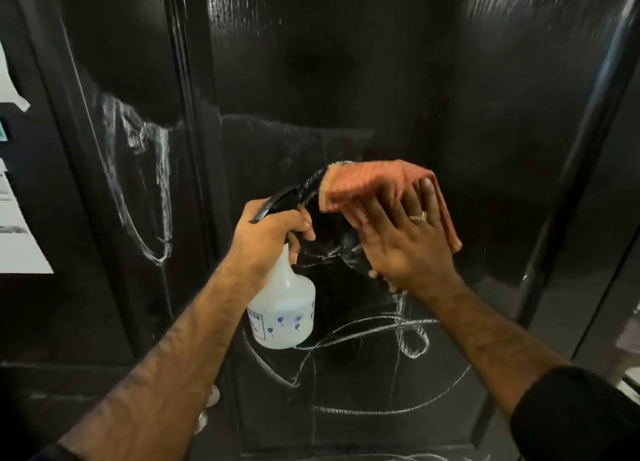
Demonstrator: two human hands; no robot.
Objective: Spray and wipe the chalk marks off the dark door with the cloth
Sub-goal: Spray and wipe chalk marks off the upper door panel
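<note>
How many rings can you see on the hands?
1. A ring sits on a finger of the right hand. The left hand grips the bottle, so some fingers are hidden.

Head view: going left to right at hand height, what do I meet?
White paper sheets → smeared white chalk loop → left hand gripping translucent plastic spray bottle → right hand pressing folded orange cloth.

door (pixel 346 79) — glossy dark paint, wet sheen | spray bottle (pixel 282 315) — translucent plastic | cloth (pixel 367 183) — ribbed orange fabric
</note>
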